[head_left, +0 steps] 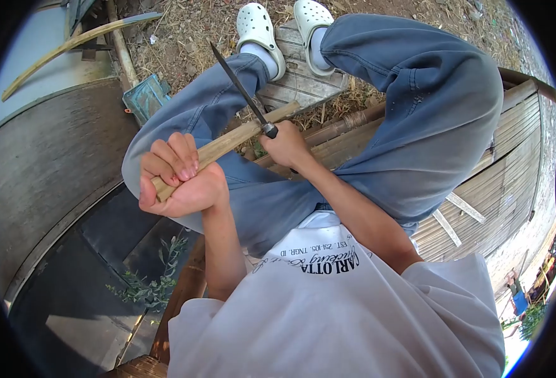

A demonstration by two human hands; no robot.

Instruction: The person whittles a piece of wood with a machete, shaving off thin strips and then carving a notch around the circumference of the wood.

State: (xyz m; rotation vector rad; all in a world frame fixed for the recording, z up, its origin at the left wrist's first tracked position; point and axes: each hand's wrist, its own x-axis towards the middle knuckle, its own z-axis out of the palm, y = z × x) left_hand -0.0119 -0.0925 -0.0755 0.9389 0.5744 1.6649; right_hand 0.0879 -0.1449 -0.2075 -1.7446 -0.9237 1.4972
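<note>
My left hand (pixel 182 171) is closed in a fist, palm up, around the near end of a pale wooden stick (pixel 231 140). The stick slants up and right over my lap toward the wooden slats between my feet. My right hand (pixel 286 146) grips a knife (pixel 239 84) by its dark handle, near the stick's far half. Its long, narrow, dark blade points up and left, away from my body. Near the handle, the blade crosses the stick; whether its edge touches the wood I cannot tell.
My feet in white clogs rest by a slatted wooden board (pixel 306 94). A bamboo slat bench (pixel 486 183) extends at right. At left are a curved bamboo strip (pixel 70 44), a blue-green plastic container (pixel 145 99), a dark panel (pixel 45 138) and a leafy plant (pixel 155 277).
</note>
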